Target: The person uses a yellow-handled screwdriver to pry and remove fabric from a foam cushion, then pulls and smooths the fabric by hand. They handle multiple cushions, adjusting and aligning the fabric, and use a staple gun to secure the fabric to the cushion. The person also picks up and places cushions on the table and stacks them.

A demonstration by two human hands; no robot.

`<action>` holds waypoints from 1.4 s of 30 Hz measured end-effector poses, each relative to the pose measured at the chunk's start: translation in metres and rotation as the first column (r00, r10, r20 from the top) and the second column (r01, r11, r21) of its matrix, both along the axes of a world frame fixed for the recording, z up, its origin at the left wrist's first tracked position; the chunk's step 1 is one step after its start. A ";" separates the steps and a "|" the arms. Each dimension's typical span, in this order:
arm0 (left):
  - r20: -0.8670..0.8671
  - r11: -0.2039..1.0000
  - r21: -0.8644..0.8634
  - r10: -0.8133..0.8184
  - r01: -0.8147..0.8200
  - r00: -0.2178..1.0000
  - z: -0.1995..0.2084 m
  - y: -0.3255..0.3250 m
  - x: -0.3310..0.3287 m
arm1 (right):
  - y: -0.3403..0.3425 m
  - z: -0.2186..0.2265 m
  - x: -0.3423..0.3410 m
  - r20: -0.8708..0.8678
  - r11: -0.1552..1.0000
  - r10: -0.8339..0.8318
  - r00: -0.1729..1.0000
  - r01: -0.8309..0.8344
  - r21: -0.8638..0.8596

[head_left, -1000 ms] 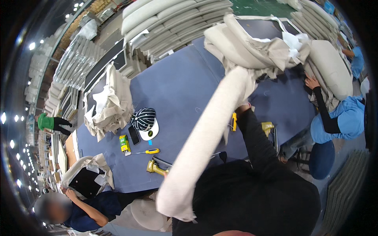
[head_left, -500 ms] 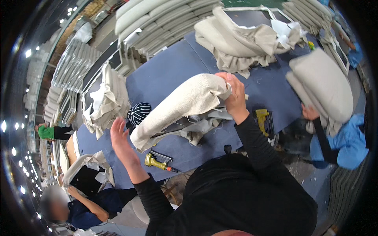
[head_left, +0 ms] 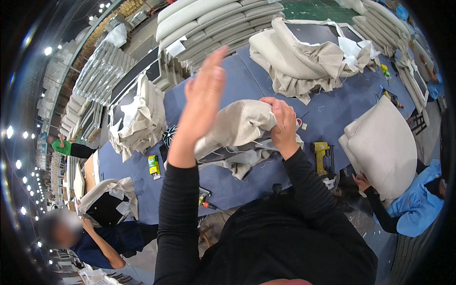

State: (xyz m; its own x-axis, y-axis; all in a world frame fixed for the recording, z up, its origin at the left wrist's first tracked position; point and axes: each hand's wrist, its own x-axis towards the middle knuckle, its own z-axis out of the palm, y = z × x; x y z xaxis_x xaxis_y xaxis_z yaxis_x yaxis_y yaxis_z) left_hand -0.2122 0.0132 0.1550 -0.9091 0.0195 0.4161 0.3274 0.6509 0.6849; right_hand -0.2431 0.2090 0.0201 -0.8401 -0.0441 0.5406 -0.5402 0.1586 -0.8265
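Note:
A beige fabric-covered padded panel (head_left: 235,124) stands on edge on the blue table in front of me, loose fabric hanging along its near side. My right hand (head_left: 284,124) grips its right end, fingers curled over the gathered cloth. My left hand (head_left: 202,99) is raised in the air above the panel's left part, fingers stretched out and holding nothing; it hides some of the panel. A yellow-green staple gun (head_left: 203,195) lies near the table's front edge, partly covered by my left sleeve. Another yellow staple gun (head_left: 323,159) lies right of my right forearm.
Beige covers and panels (head_left: 308,59) are piled at the far right, with another pile (head_left: 142,111) at the left. A small yellow-green box (head_left: 154,165) and a dark striped round thing (head_left: 169,135) sit left. Co-workers handle a panel (head_left: 107,206) at left and a cushion (head_left: 382,147) at right.
My left hand has risen from beside the panel's left end to above it, moving right and away from me. The right hand keeps its grip. The right co-worker's cushion has tilted.

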 end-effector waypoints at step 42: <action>-0.028 0.991 0.056 -0.120 0.122 0.992 -0.031 0.032 0.080 | 0.027 -0.039 0.012 -0.098 1.000 -0.010 0.995 0.008 -0.020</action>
